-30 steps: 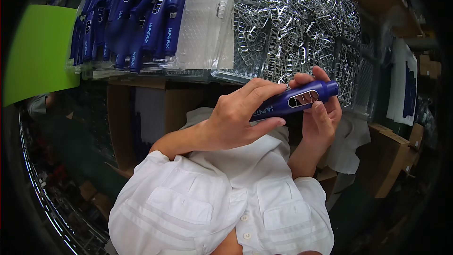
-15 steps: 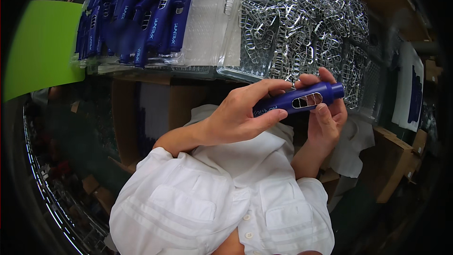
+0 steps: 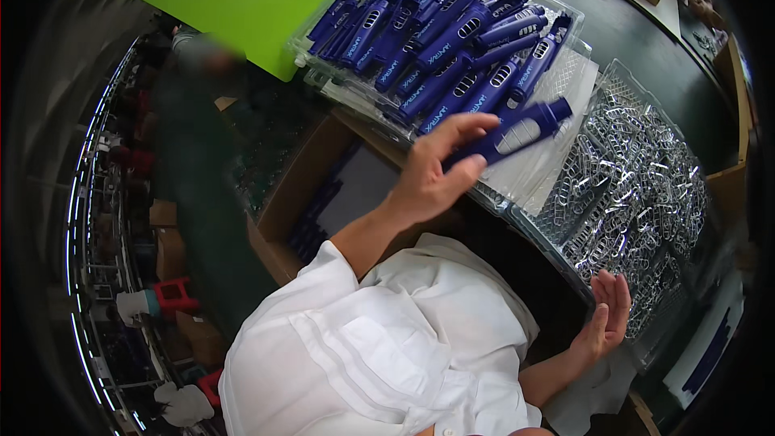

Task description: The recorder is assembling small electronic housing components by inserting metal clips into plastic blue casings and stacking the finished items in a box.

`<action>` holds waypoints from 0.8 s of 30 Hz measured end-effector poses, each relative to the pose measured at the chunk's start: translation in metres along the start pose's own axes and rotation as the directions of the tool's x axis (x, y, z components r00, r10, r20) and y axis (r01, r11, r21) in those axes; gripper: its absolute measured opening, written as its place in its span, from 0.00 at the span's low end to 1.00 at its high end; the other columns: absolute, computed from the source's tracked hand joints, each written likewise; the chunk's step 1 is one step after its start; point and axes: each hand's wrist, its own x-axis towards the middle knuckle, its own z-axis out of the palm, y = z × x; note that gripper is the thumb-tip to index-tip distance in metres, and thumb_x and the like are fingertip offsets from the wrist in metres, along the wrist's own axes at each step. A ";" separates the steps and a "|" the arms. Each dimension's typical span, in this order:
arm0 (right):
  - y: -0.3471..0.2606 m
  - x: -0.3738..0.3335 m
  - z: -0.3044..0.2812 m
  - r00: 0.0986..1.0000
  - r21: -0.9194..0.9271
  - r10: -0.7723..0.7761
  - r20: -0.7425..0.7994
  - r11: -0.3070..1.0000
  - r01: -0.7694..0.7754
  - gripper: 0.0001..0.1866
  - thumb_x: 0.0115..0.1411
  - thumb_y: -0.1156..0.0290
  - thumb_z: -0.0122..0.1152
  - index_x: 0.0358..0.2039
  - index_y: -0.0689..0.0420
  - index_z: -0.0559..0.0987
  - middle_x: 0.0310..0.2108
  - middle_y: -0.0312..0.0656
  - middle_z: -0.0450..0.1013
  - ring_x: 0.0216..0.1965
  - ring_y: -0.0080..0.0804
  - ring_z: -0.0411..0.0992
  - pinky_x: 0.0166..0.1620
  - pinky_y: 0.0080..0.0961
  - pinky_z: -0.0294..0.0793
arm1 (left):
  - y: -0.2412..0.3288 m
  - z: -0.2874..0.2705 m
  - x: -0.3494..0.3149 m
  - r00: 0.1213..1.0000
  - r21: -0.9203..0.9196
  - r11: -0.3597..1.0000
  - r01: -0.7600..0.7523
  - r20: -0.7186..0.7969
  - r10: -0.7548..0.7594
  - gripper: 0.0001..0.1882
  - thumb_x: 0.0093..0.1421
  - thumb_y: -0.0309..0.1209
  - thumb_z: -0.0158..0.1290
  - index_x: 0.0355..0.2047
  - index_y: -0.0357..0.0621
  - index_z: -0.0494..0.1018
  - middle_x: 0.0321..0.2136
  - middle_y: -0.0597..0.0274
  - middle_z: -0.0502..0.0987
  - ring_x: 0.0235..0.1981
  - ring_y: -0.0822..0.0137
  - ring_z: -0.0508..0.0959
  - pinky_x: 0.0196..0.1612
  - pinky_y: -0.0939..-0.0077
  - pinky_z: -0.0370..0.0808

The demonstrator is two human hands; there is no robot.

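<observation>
My left hand (image 3: 432,173) grips one end of a blue plastic tube-shaped casing (image 3: 547,119) with a long oval window in its side. It is held tilted, over the near edge of a clear plastic tray (image 3: 521,190), its narrower end pointing up to the right. Many similar blue casings (image 3: 440,44) lie heaped in the tray, several with silvery framed windows. My right hand (image 3: 605,319) is empty, fingers apart, beside a second clear tray holding a pile of shiny oval metal frames (image 3: 630,202).
A bright green sheet (image 3: 242,0) stands left of the casings. Below the bench is an open cardboard box (image 3: 278,202) with blue pieces inside. Another person (image 3: 210,60) is at the far left. Shelving and red-and-white items line the left side. At the far right, another person's hand (image 3: 702,4) shows.
My view has turned left. My right hand has let go of the casing and moved away from it. My left hand has carried the casing toward the tray of blue casings.
</observation>
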 end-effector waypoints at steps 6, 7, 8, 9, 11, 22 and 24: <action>0.012 0.005 -0.022 0.995 -0.202 -0.028 -0.093 0.979 0.009 0.22 0.71 0.77 0.52 0.64 0.69 0.70 0.55 0.54 0.76 0.56 0.39 0.76 0.61 0.35 0.74 | -0.059 -0.118 0.098 0.940 0.421 0.905 0.065 -0.330 0.087 0.21 0.62 0.28 0.56 0.55 0.35 0.73 0.45 0.51 0.81 0.43 0.59 0.83 0.51 0.68 0.78; 0.013 0.007 -0.024 0.995 -0.211 -0.028 -0.095 0.977 0.007 0.22 0.71 0.77 0.52 0.64 0.69 0.70 0.55 0.54 0.76 0.56 0.39 0.76 0.61 0.35 0.74 | -0.074 -0.127 0.111 0.942 0.664 0.748 0.002 -0.252 0.221 0.22 0.62 0.30 0.58 0.56 0.37 0.73 0.45 0.49 0.81 0.45 0.55 0.83 0.50 0.66 0.78; 0.015 0.011 -0.024 0.988 -0.338 -0.042 -0.149 0.941 -0.011 0.21 0.72 0.78 0.52 0.64 0.67 0.71 0.56 0.52 0.76 0.57 0.37 0.75 0.62 0.34 0.73 | -0.086 -0.133 0.121 0.936 0.847 0.528 -0.058 -0.138 0.325 0.24 0.62 0.33 0.60 0.57 0.38 0.74 0.46 0.47 0.82 0.46 0.51 0.83 0.49 0.63 0.79; 0.015 0.016 -0.027 0.977 -0.467 -0.061 -0.204 0.883 -0.043 0.21 0.72 0.78 0.52 0.64 0.66 0.71 0.56 0.50 0.77 0.58 0.35 0.75 0.64 0.32 0.72 | -0.097 -0.136 0.128 0.942 0.866 0.494 -0.076 -0.100 0.321 0.22 0.61 0.33 0.62 0.55 0.42 0.75 0.49 0.46 0.80 0.48 0.43 0.80 0.52 0.59 0.78; 0.020 0.029 -0.035 0.977 -0.593 -0.063 -0.206 0.802 -0.074 0.20 0.72 0.77 0.55 0.63 0.63 0.73 0.58 0.48 0.76 0.59 0.33 0.74 0.62 0.30 0.72 | -0.111 -0.148 0.128 0.913 0.928 0.330 -0.172 0.025 0.407 0.20 0.62 0.33 0.62 0.54 0.45 0.77 0.49 0.50 0.80 0.49 0.47 0.80 0.52 0.60 0.77; 0.040 0.066 -0.063 0.977 -0.967 -0.080 0.199 0.148 0.209 0.16 0.68 0.73 0.61 0.55 0.62 0.80 0.57 0.51 0.75 0.56 0.49 0.75 0.57 0.39 0.75 | -0.130 -0.253 -0.027 0.654 0.668 0.742 0.052 -0.585 0.480 0.10 0.70 0.26 0.50 0.45 0.44 0.81 0.42 0.62 0.83 0.41 0.69 0.80 0.42 0.77 0.76; 0.040 0.072 -0.066 0.979 -0.962 -0.055 0.198 0.179 0.204 0.16 0.68 0.73 0.61 0.55 0.63 0.79 0.56 0.51 0.75 0.56 0.49 0.75 0.57 0.38 0.75 | -0.166 -0.281 -0.074 0.565 0.375 0.881 0.288 -0.809 0.160 0.13 0.72 0.29 0.46 0.44 0.42 0.81 0.41 0.64 0.84 0.40 0.74 0.80 0.41 0.79 0.76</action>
